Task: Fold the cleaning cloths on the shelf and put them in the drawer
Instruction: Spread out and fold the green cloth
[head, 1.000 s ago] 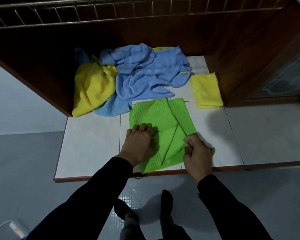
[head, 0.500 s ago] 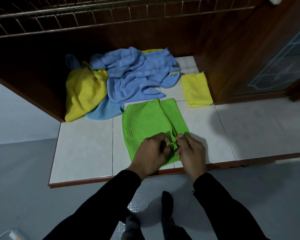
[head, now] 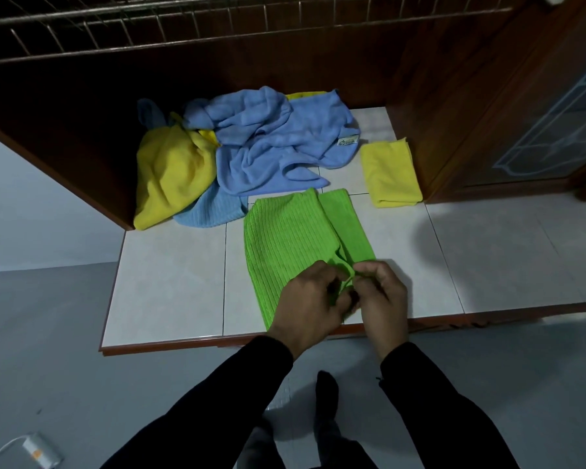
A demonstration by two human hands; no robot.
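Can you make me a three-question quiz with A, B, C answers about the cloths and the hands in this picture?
1. Where is the folded yellow cloth?
A. right of the blue cloth
B. on the floor
C. under the green cloth

2. What colour is the cloth that both hands are working on?
A. blue
B. green
C. red

3. What are the hands doing?
A. resting flat on the tiles
B. hanging free
C. pinching the cloth's near edge

Answers: 1 A, it lies on the tiled shelf beside the big blue cloth. 2 B, the left hand and right hand meet on the green cloth. 3 C, the fingers of both curl round its bunched edge.
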